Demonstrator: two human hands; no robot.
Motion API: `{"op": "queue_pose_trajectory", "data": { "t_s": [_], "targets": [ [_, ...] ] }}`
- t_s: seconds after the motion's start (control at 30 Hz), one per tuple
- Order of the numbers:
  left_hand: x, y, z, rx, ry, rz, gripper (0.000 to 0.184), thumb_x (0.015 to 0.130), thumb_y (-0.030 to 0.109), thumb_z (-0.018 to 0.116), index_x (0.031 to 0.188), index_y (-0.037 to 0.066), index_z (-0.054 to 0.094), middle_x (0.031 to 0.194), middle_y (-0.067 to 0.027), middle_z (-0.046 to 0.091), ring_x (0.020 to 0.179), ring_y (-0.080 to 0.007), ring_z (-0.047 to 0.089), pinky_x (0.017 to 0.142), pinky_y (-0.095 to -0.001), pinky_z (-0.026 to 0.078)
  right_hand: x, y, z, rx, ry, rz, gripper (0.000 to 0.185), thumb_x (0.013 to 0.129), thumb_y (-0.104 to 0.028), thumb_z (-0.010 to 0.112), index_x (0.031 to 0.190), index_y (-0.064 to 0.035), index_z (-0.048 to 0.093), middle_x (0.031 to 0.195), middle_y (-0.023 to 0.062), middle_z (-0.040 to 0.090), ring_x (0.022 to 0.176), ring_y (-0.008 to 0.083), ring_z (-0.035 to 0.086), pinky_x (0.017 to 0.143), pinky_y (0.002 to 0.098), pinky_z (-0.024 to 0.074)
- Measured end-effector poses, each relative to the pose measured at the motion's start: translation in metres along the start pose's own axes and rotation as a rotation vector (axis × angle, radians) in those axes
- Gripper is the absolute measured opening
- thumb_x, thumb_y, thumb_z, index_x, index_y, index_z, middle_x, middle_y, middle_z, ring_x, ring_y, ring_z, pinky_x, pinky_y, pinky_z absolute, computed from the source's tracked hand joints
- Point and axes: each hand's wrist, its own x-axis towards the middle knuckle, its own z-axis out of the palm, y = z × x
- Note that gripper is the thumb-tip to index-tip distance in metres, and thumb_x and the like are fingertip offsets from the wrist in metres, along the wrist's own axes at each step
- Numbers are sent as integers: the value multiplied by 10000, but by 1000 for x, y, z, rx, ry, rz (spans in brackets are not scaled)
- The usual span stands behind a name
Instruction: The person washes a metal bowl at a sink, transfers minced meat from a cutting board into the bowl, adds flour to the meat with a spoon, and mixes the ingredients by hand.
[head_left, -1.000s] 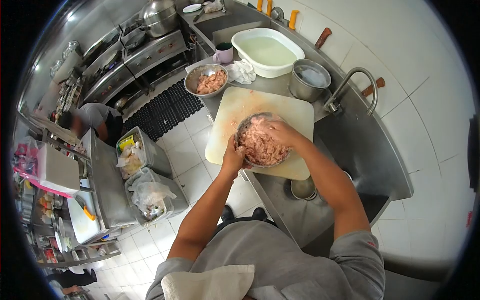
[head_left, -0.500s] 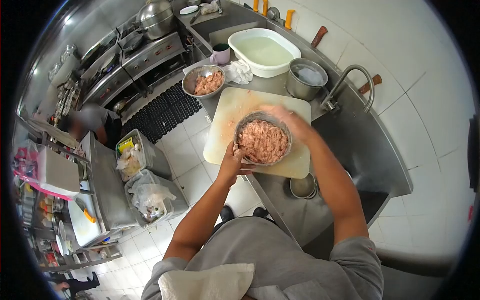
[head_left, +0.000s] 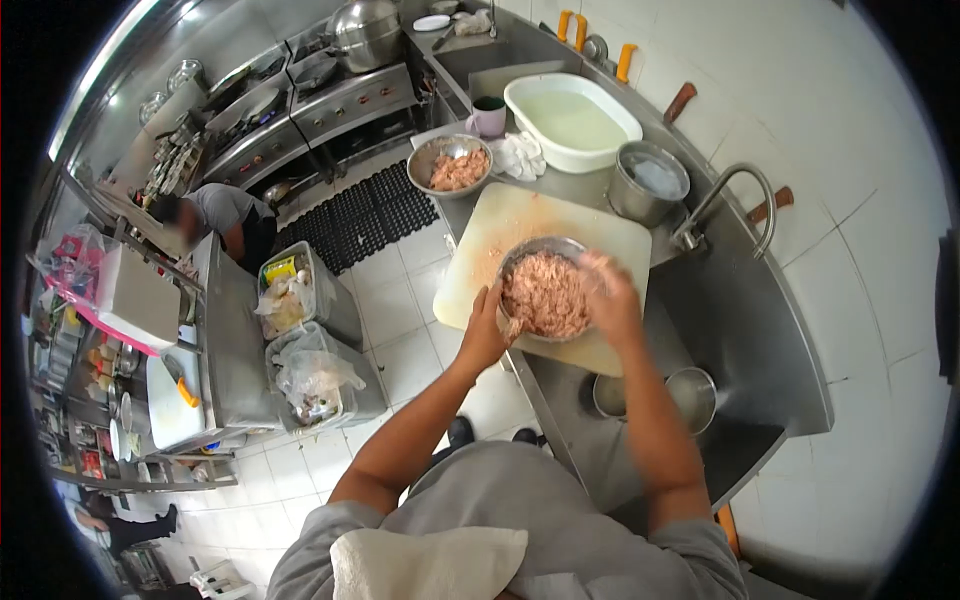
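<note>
A metal bowl (head_left: 572,242) full of ground meat (head_left: 543,293) rests on the white cutting board (head_left: 480,240). My left hand (head_left: 487,328) grips the bowl's left side, with its thumb and fingers around the rim. Over the right part of the bowl is my right hand (head_left: 610,293), its fingers smeared by motion at the edge of the meat. Whether those fingers hold any meat I cannot make out. Beyond the board's far left corner stands a second metal bowl (head_left: 422,162) with pink meat pieces (head_left: 460,170).
Behind the board are a white cloth (head_left: 518,155), a mug (head_left: 487,118), a white basin (head_left: 625,133) of cloudy liquid and a metal pot (head_left: 640,205). A faucet (head_left: 765,215) arches over the sink at right. Another person (head_left: 225,215) bends at the left, near trash bins (head_left: 345,300).
My right hand has moved from the bowl's far right rim toward me, to its right side above the meat. My left hand still holds the bowl. The whole view has shifted.
</note>
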Motion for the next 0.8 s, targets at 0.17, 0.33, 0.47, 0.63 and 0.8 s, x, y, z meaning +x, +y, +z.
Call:
{"op": "queue_pose_trajectory", "data": {
  "t_s": [0.17, 0.33, 0.47, 0.63, 0.8],
  "targets": [
    [39, 14, 0, 185, 143, 76, 776, 749, 187, 705, 1377, 47, 271, 1352, -297, 310, 1206, -457, 376, 985, -445, 366, 17, -8, -43, 321, -33, 146, 221, 861, -141, 585, 1053, -36, 613, 1107, 136, 596, 1040, 194, 566, 894, 317, 436],
    [59, 51, -35, -55, 167, 151, 639, 788, 167, 675, 1324, 7, 366, 1283, -238, 448, 1180, -354, 449, 984, -377, 371, 39, -96, -129, 379, 119, -147, 213, 891, -130, 539, 1059, -26, 618, 1134, 110, 590, 1005, 184, 571, 884, 303, 450],
    [44, 27, -41, -44, 212, 82, 560, 808, 222, 670, 1269, 9, 432, 1202, -203, 526, 1107, -329, 512, 945, -355, 406, 15, -39, -70, 244, 221, -187, 205, 892, -101, 511, 1053, -35, 620, 1126, 125, 598, 1039, 238, 566, 882, 343, 452],
    [10, 30, -28, -553, -170, -675, 358, 892, 351, 540, 1100, 61, 515, 1031, -64, 599, 868, -226, 628, 728, -348, 503, -18, 19, -17, -39, 110, -101, 197, 906, -115, 500, 1040, -31, 617, 1081, 133, 618, 1050, 272, 564, 901, 366, 439],
    [15, 29, -3, -610, -60, -679, 330, 865, 301, 554, 1011, 6, 541, 885, -95, 614, 634, -203, 629, 584, -320, 520, -19, 39, -95, 581, 311, 415, 281, 914, -220, 520, 1113, -35, 592, 1150, 74, 544, 970, 171, 571, 848, 309, 455]
  ]
}}
